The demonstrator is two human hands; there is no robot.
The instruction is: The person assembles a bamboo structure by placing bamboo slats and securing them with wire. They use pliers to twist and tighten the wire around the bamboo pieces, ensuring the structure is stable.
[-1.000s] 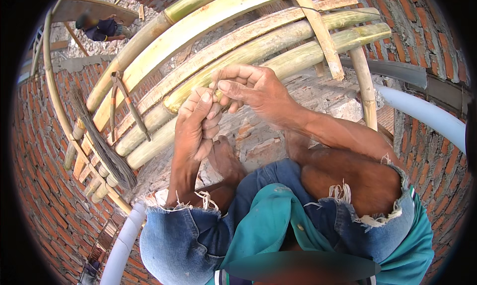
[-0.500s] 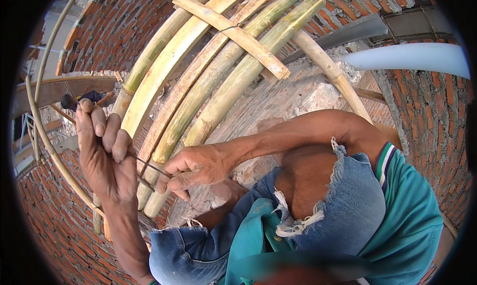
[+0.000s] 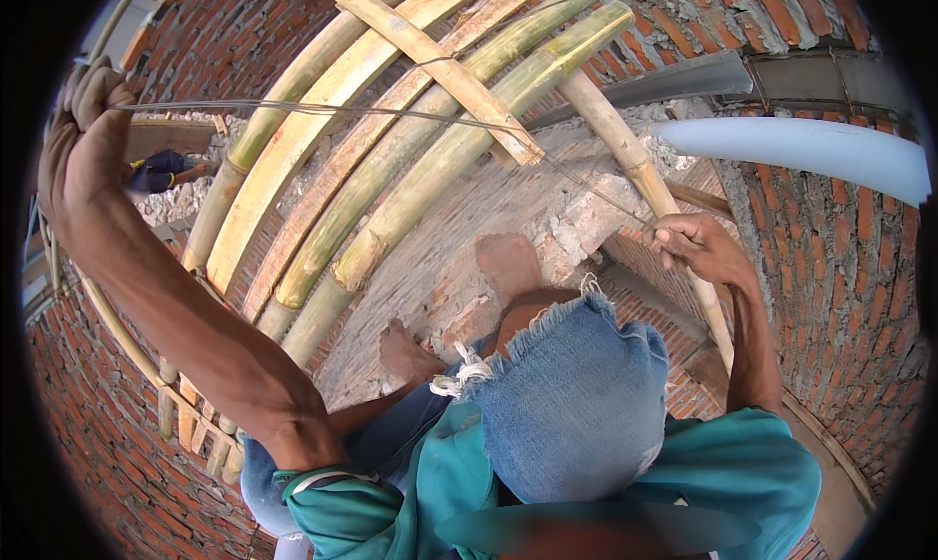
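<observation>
Wire taut between left hand and right hand

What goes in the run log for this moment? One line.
left hand: raised, gripping wire | right hand: holding wire's other end | wire: stretched across bamboo poles

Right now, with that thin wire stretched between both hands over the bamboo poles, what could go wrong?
1. The wire is pulled taut from the left hand to the right hand; bare fingers might get cut, or it could snap back.
2. It crosses the flat bamboo slat, where it may snag.
3. The bare feet rest on a rough brick ledge with crumbled mortar, so pulling hard could upset the person's footing.
</observation>
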